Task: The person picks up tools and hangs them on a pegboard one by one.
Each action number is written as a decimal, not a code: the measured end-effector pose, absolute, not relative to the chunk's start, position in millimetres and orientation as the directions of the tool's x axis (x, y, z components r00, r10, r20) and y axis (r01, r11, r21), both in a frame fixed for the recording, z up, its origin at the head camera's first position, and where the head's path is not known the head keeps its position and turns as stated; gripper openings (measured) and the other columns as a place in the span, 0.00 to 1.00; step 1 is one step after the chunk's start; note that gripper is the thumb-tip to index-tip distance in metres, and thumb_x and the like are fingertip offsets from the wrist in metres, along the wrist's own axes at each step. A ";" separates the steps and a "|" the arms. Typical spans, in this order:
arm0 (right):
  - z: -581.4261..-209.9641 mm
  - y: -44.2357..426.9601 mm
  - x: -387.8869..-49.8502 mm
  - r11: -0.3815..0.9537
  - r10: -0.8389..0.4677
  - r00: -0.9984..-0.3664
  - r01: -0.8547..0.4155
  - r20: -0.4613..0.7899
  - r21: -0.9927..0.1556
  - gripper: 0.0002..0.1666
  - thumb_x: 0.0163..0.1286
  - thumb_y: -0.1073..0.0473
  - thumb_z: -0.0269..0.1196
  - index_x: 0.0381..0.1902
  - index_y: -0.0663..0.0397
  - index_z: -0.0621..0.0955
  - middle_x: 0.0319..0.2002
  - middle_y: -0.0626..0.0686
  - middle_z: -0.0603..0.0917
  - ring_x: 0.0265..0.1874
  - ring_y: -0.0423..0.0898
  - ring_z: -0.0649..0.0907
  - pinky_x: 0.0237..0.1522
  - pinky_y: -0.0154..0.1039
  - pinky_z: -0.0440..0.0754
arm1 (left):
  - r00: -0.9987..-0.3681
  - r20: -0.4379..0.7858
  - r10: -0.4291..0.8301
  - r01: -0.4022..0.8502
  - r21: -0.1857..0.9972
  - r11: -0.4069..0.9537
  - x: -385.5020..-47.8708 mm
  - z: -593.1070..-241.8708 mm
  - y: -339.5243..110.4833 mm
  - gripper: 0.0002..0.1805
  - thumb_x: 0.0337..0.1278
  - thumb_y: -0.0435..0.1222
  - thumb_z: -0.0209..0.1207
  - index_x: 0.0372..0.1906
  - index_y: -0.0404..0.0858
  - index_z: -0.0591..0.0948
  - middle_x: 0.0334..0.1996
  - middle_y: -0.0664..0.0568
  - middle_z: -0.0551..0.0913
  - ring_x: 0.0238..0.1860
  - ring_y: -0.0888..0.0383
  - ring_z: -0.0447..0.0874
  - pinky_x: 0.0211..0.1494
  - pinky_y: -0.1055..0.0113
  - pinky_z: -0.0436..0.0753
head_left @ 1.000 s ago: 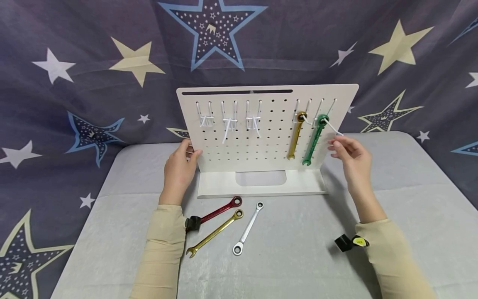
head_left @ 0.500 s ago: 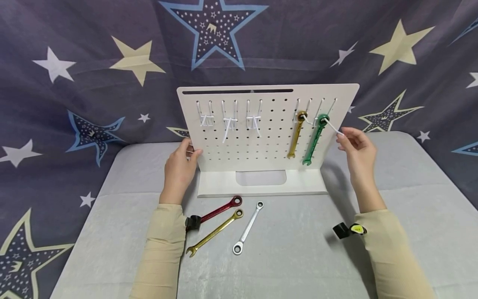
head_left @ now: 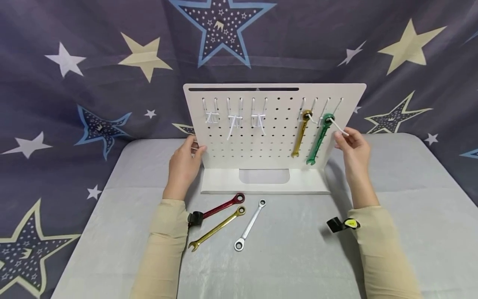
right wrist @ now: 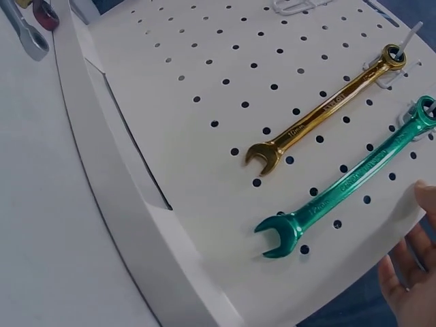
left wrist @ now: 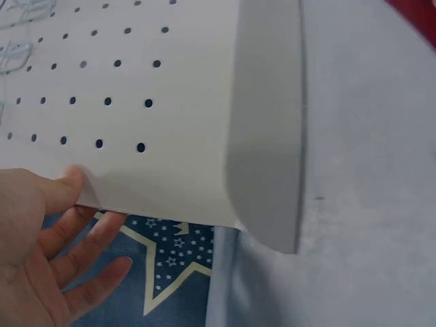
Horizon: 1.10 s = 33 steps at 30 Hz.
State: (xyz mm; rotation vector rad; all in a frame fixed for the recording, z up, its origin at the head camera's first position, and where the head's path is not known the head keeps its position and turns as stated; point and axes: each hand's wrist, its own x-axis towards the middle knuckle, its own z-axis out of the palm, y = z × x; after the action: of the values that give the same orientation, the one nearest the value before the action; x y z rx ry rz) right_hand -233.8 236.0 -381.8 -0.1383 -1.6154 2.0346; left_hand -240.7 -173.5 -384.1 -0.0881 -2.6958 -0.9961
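A white pegboard (head_left: 257, 163) stands upright on its base. My left hand (head_left: 183, 168) grips its left edge, thumb on the front; in the left wrist view the fingers of the left hand (left wrist: 61, 252) pass behind the edge. At the right edge, my right hand (head_left: 356, 164) pinches the board beside the green wrench; the right wrist view shows the thumb of that hand (right wrist: 419, 293) on the front, fingers behind. A gold wrench (head_left: 300, 135) and a green wrench (head_left: 319, 141) hang from hooks with their open ends down.
Three white hooks (head_left: 234, 120) on the board's left half hold nothing. In front of the base lie a red wrench (head_left: 222, 206), a second gold wrench (head_left: 218, 227) and a silver wrench (head_left: 250, 226). A star-patterned cloth (head_left: 298, 41) hangs behind.
My right hand has left the tip of the green wrench's hook and moved onto the board's right edge. The left hand keeps its grip. The head view has shifted slightly.
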 end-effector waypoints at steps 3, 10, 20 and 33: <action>-381.8 237.7 -233.6 -0.125 0.464 -0.860 -0.300 0.212 -0.946 0.10 0.65 0.70 0.66 0.33 0.47 0.83 0.28 0.45 0.82 0.30 0.39 0.78 0.34 0.26 0.79 | -0.968 0.252 -0.022 0.146 0.627 0.765 -242.4 -381.9 -172.6 0.18 0.72 0.46 0.54 0.56 0.39 0.75 0.49 0.42 0.83 0.50 0.44 0.81 0.50 0.45 0.76; -384.1 239.9 -238.9 -0.066 0.445 -0.878 -0.230 0.178 -0.971 0.10 0.65 0.69 0.67 0.33 0.48 0.81 0.28 0.45 0.79 0.30 0.37 0.78 0.34 0.24 0.78 | -0.975 0.218 -0.033 0.115 0.632 0.767 -242.5 -379.0 -173.2 0.23 0.74 0.47 0.52 0.60 0.34 0.74 0.52 0.40 0.82 0.53 0.43 0.80 0.53 0.45 0.75; -387.0 241.9 -236.9 0.040 0.436 -0.889 -0.137 0.140 -0.990 0.09 0.67 0.66 0.66 0.33 0.48 0.78 0.28 0.41 0.77 0.30 0.34 0.77 0.34 0.23 0.77 | -0.964 0.258 -0.058 0.087 0.517 0.852 -221.6 -371.6 -170.2 0.20 0.73 0.45 0.54 0.60 0.37 0.78 0.51 0.46 0.84 0.48 0.46 0.84 0.44 0.47 0.78; -384.4 239.3 -238.3 0.095 0.445 -0.883 -0.119 0.149 -0.988 0.07 0.67 0.64 0.66 0.34 0.48 0.77 0.26 0.37 0.79 0.31 0.34 0.77 0.34 0.23 0.77 | -0.955 0.294 0.032 0.160 0.422 0.893 -165.5 -345.3 -155.9 0.15 0.71 0.46 0.56 0.52 0.44 0.83 0.44 0.50 0.86 0.39 0.47 0.85 0.36 0.48 0.78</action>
State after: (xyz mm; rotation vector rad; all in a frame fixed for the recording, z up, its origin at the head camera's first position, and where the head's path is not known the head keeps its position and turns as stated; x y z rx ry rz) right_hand -238.3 239.3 -384.4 -0.3198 -1.9678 1.8402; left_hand -165.5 -155.9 -345.3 -0.1443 -2.7793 -0.6536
